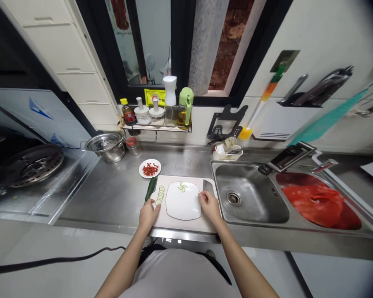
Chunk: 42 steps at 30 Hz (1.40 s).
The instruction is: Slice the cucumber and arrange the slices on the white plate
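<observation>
My left hand (148,214) rests on the left edge of the pale cutting board (186,224), thumb and fingers apart. It lies by the lower end of a row of cucumber slices (161,193) and just below the dark green cucumber piece (151,188). My right hand (209,205) is at the right rim of the white square plate (183,203), fingers curled together; whether anything is pinched in them is hidden. Near the plate's top, several thin cucumber pieces (182,187) form a pinwheel. Beyond my right hand lies a knife with a broad blade (208,185), partly covered.
Behind the board stands a small plate of red bits (150,169). A lidded steel pot (108,147) and a red-capped jar (132,145) are back left. Right of the board is the sink (250,192), with a red bag (316,205) in its second basin. Bottles line a wall rack (158,127).
</observation>
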### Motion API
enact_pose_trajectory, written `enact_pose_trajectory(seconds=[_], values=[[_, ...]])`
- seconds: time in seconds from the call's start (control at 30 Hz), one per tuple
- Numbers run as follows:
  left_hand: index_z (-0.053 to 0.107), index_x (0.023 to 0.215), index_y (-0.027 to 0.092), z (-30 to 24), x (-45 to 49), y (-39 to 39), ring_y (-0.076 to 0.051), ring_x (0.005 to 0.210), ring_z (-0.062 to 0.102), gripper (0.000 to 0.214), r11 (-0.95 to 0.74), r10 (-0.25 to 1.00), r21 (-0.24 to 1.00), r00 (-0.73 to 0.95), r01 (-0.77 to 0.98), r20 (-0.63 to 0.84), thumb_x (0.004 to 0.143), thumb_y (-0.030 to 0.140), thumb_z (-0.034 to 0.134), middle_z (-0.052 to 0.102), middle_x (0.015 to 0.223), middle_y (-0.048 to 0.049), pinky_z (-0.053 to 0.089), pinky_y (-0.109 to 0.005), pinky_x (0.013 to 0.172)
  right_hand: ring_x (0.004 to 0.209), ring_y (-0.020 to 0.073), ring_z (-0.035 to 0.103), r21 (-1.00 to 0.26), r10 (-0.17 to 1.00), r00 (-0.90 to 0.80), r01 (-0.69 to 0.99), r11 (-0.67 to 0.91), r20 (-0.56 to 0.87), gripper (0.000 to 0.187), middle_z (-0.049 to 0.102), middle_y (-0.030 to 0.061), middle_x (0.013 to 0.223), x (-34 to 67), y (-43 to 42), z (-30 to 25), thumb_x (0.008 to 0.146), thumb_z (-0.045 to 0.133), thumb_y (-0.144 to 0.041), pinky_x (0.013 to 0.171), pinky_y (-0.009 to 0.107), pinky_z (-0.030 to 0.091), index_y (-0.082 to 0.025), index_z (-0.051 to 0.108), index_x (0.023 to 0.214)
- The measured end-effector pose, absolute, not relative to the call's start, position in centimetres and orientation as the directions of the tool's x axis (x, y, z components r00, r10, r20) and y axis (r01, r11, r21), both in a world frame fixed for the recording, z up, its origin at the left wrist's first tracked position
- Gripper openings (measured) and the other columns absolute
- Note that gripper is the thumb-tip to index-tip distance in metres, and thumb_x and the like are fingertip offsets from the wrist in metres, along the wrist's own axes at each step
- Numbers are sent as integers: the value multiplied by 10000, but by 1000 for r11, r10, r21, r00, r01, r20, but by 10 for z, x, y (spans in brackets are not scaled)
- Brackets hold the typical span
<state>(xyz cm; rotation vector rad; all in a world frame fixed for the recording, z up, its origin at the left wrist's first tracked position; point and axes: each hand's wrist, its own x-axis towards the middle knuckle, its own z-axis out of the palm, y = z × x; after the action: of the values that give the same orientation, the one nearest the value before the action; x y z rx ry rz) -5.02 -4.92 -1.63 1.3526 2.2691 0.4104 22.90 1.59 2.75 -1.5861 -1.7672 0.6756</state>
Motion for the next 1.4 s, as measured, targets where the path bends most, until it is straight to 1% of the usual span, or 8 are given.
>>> enact_pose_trajectory(seconds=[0.23, 0.4, 0.5, 0.7, 0.83, 1.13, 1.27, 1.4], values=[[562, 1024, 171, -21, -46, -47, -214, 769, 623, 247, 457, 889, 482, -406, 748, -213, 841, 335, 531, 625, 753, -41, 380, -279, 684, 545, 152, 515, -751, 991, -75, 646, 134, 113, 337, 548, -4, 571, 227, 13, 28, 831, 443, -495, 536, 238, 343, -197, 587, 764], [563, 925, 190, -17, -40, -50, -190, 816, 603, 146, 422, 894, 540, -432, 728, -115, 821, 292, 555, 622, 933, -65, 381, -264, 684, 540, 151, 505, -758, 993, -83, 641, 120, 86, 342, 541, -7, 563, 226, 10, 33, 838, 424, -499, 529, 236, 341, -204, 581, 765], [566, 880, 204, -13, -38, -50, -181, 789, 593, 94, 431, 879, 604, -464, 670, -111, 824, 276, 541, 638, 887, -43, 372, -258, 664, 533, 147, 497, -759, 993, -88, 640, 117, 79, 333, 528, -12, 560, 226, 9, 33, 834, 431, -492, 525, 235, 337, -203, 582, 767], [580, 806, 184, 12, -30, -29, -128, 643, 558, 259, 268, 882, 927, -454, 262, -127, 684, 391, 677, 610, 714, -3, 411, -231, 628, 547, 139, 498, -780, 991, -96, 611, 133, 93, 302, 530, -15, 568, 220, 13, 44, 827, 460, -462, 528, 230, 345, -198, 591, 763], [599, 800, 153, 45, -17, -8, -87, 561, 500, 382, 152, 935, 988, -321, -28, -153, 583, 426, 754, 594, 670, 3, 397, -204, 558, 588, 133, 515, -819, 977, -149, 535, 208, 151, 274, 578, -1, 630, 204, 18, 71, 832, 485, -433, 561, 231, 378, -191, 606, 783], [640, 813, 144, 112, 9, 5, -81, 567, 449, 367, 52, 997, 998, -61, 42, -49, 612, 427, 760, 591, 707, -8, 366, -212, 564, 757, 149, 577, -821, 886, -358, 378, 427, 296, 191, 676, 30, 863, 176, 30, 112, 861, 531, -354, 686, 267, 445, -217, 654, 911], [621, 824, 157, 121, 14, 4, -76, 559, 447, 389, 22, 993, 998, -118, 66, -15, 613, 454, 759, 600, 717, -2, 363, -205, 561, 747, 147, 571, -813, 878, -361, 375, 445, 313, 215, 659, 20, 790, 176, 30, 115, 891, 501, -350, 690, 265, 436, -207, 638, 808], [580, 682, 152, 119, 14, -3, -69, 482, 430, 470, 182, 979, 983, -97, 16, -180, 709, 618, 623, 561, 560, 5, 315, -196, 494, 774, 151, 570, -790, 872, -307, 382, 480, 381, 235, 655, 25, 796, 179, 28, 120, 907, 485, -352, 723, 275, 434, -211, 653, 820]])
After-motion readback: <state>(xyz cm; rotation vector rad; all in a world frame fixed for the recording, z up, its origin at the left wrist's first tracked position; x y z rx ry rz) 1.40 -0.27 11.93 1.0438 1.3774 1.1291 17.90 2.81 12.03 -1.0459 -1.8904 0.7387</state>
